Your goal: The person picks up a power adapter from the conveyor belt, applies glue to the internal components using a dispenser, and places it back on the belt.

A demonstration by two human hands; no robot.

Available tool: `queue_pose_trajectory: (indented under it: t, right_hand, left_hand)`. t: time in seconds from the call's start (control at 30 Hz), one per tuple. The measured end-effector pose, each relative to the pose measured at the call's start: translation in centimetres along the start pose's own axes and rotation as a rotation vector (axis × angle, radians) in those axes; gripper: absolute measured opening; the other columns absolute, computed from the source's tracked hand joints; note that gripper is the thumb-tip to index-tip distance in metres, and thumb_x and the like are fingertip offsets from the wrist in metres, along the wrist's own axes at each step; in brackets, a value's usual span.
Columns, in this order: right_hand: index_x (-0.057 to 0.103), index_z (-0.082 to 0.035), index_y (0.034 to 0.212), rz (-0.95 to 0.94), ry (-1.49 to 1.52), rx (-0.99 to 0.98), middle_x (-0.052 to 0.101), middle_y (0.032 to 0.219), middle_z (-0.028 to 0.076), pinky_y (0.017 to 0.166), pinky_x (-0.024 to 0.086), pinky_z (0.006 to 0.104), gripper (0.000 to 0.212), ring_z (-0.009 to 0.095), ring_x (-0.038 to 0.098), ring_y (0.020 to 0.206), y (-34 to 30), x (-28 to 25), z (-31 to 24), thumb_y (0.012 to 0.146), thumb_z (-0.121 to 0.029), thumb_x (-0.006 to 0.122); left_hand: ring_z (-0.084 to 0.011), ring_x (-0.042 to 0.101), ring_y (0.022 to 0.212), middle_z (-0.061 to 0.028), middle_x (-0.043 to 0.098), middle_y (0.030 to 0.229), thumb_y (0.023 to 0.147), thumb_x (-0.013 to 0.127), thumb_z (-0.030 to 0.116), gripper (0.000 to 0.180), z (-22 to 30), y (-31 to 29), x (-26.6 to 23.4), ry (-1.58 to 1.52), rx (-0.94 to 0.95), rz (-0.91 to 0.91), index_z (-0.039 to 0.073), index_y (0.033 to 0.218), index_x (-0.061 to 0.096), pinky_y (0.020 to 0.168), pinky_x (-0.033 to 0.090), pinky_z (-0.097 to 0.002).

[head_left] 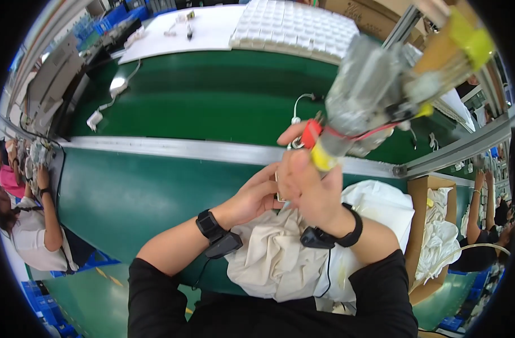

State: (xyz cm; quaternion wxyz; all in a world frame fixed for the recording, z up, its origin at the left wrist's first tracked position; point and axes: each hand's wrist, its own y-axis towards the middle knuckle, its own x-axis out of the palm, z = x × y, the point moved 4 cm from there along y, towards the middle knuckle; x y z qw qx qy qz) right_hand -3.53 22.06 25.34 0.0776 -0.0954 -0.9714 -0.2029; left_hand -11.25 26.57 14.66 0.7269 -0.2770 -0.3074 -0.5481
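My right hand [319, 194] is closed near the yellow-banded lower end of a plastic-wrapped grey tool [361, 93], blurred by motion. A red part [312, 134] sits beside that end, against my fingers. Close by on the left, my left hand [260, 191] has its fingers bent around a small pale piece [279, 187], mostly hidden between the hands. Below both hands lies a crumpled cream cloth [274, 253], with a white plastic bag [376, 205] to its right.
A metal rail [184, 149] crosses the green table [116, 186]. Beyond it lie a white adapter with cable [95, 119] and a white cable [295, 110]. Rows of white pieces [294, 28] stand at the back. A cardboard box [418, 225] is right; other people work on both sides.
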Motion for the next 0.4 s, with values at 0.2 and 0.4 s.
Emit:
queue_pose_trajectory:
  t: [0.2, 0.4]
  right_hand:
    - [0.043, -0.003, 0.107, 0.005, 0.071, 0.104, 0.038, 0.058, -0.004, 0.041, 0.025, 0.02, 0.027, 0.003, 0.032, 0.045, -0.8, 0.1, -2.0, 0.096, -0.027, 0.049]
    - [0.043, -0.006, 0.108, -0.033, 0.108, 0.148, 0.039, 0.058, -0.004, 0.041, 0.027, 0.0212, 0.025, 0.004, 0.032, 0.045, -0.4, 0.5, -3.6, 0.095, -0.025, 0.051]
  left_hand:
    - [-0.0289, 0.053, 0.108, -0.0166, 0.048, 0.121, 0.089, 0.046, 0.013, 0.039, 7.0, 6.8, 3.5, 0.79, 0.404, 0.066, 0.003, 0.126, 0.037, 0.091, 0.047, -0.0394]
    - [-0.0423, 0.043, 0.113, -0.0193, 0.045, 0.12, 0.082, 0.058, 0.028, 0.05, 5.9, 18.3, -10.1, 1.767, 0.093, 0.529, 0.004, 0.122, 0.038, 0.096, 0.039, -0.0442]
